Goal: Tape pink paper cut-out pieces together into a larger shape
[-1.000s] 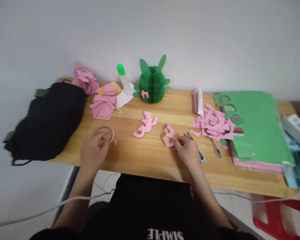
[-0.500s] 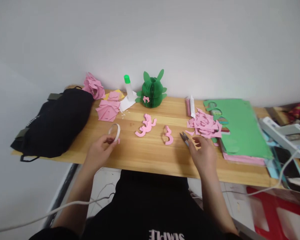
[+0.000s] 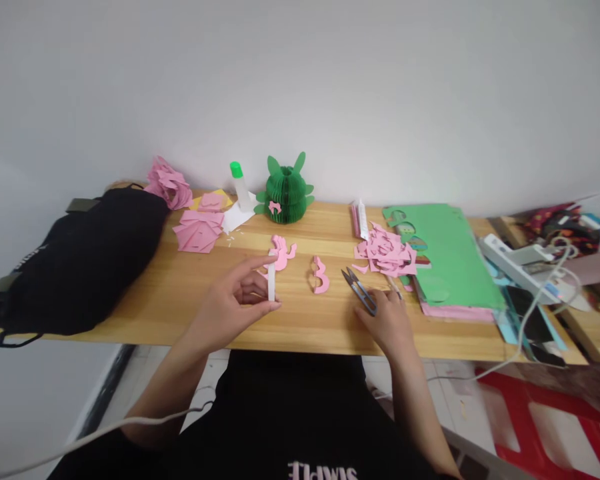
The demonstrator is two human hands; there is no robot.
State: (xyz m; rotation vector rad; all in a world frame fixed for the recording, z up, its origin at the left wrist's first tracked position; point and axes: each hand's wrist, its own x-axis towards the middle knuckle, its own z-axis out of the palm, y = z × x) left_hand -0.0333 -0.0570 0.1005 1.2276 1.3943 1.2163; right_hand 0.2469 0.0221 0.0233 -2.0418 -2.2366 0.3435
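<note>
My left hand point(image 3: 227, 303) holds a narrow white tape roll point(image 3: 271, 280) upright between thumb and fingers, seen nearly edge-on. Low over the table on the right, my right hand point(image 3: 387, 323) has its fingers closed around the handle end of small thread snips point(image 3: 359, 288), whose blades point away to the left. Between the hands lie a curly pink paper cutout point(image 3: 282, 253), partly behind the tape, and a smaller wavy pink cutout point(image 3: 321, 279). Behind them stands a green honeycomb paper cactus point(image 3: 286, 193) with a pink flower point(image 3: 275, 208) on it.
Pink paper scraps point(image 3: 387, 250) and green sheets point(image 3: 445, 253) lie right. A glue stick point(image 3: 241, 187), folded pink paper point(image 3: 199, 231) and a black bag point(image 3: 90, 260) occupy the left. A power strip point(image 3: 520, 263) with cables sits far right; a red stool point(image 3: 525, 427) stands below.
My left hand has moved right with the tape roll, turning it edge-on. My right hand has lowered toward the table with the snips. The view has shifted slightly right.
</note>
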